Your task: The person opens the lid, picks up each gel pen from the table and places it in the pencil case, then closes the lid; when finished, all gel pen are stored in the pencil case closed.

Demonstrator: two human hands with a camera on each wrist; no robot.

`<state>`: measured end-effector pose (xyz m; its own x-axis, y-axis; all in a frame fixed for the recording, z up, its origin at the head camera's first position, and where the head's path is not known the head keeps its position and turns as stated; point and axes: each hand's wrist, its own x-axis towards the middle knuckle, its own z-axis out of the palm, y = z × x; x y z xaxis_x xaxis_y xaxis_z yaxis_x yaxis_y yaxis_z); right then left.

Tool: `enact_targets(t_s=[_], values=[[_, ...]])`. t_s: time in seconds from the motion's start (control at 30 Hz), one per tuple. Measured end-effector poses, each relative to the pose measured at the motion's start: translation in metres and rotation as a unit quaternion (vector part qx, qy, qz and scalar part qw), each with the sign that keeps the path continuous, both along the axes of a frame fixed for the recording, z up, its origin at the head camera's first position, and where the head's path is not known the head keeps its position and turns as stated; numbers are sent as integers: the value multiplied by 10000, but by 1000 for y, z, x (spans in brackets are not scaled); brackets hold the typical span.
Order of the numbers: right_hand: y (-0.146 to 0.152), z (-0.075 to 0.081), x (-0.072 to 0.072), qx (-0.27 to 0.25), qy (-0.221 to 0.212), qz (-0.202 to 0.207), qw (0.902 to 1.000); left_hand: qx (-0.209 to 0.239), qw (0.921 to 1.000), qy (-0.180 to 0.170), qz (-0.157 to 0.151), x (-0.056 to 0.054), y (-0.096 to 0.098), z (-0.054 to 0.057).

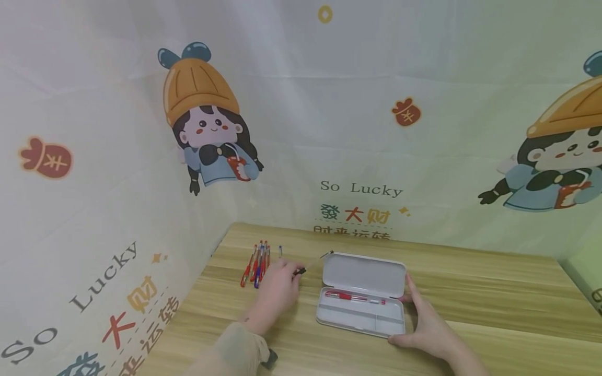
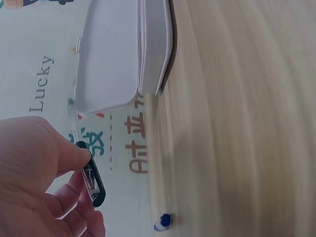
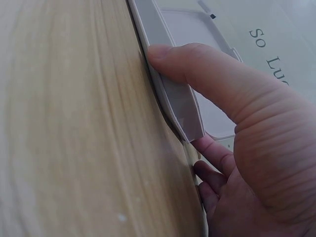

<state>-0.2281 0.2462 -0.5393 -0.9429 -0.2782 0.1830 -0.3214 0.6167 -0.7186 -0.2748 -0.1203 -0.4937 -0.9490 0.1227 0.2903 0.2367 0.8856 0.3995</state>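
Note:
In the head view my left hand [image 1: 279, 286] pinches a black-and-clear pen [image 1: 300, 271] just left of an open pencil case. The left wrist view shows the pen [image 2: 94, 178] slanting between thumb and fingers, its thin clear end toward the case lid. White-grey inside, the pencil case [image 1: 364, 275] lies with its lid tipped back, and one red pen [image 1: 345, 296] rests in its rear compartment. My right hand [image 1: 430, 328] holds the case's right end. In the right wrist view, the thumb [image 3: 170, 55] presses on the case's front wall while the fingers reach behind.
Several red pens [image 1: 254, 269] and a blue pen [image 1: 257, 280] lie in a loose bunch left of my left hand. A blue-ended pen [image 1: 280, 250] lies just beyond that hand. Behind the wooden table [image 1: 489, 292] hangs a printed cloth [image 1: 291, 104].

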Motion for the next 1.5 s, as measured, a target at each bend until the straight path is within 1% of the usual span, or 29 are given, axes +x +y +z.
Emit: enact_targets(t_s=[0.17, 0.3, 0.4, 0.6, 0.67, 0.77, 0.9, 1.03, 1.2, 1.5], values=[[0, -1, -1, 3, 40, 3, 10000, -41, 9995, -129, -275, 4, 12, -3], [0, -1, -1, -20, 26, -5, 10000, -158, 9988, -235, -399, 5, 22, -10], [0, -1, -1, -37, 18, -9, 10000, -283, 9978, -296, -513, 6, 30, -12], [0, -2, -2, -10, 18, -25, 10000, -615, 9938, -236, -896, 13, 48, -8], [0, -3, -2, -5, 25, -27, 10000, -800, 9916, -177, -1002, 14, 54, -7], [1, -3, -2, 5, 39, -36, 10000, -1001, 9887, -166, -1107, 16, 62, -9], [1, -4, -2, 7, 25, -38, 10000, -1211, 9852, -168, -1201, 17, 70, -14], [2, -4, -2, -1, 2, -19, 10000, -1291, 9834, -206, -1260, 18, 77, -17], [2, -4, -2, 3, -15, -3, 10000, -1315, 9825, -245, -1295, 19, 82, -17], [1, -2, -2, -5, -63, -29, 10000, -1408, 9809, -251, -1322, 19, 83, -16]])
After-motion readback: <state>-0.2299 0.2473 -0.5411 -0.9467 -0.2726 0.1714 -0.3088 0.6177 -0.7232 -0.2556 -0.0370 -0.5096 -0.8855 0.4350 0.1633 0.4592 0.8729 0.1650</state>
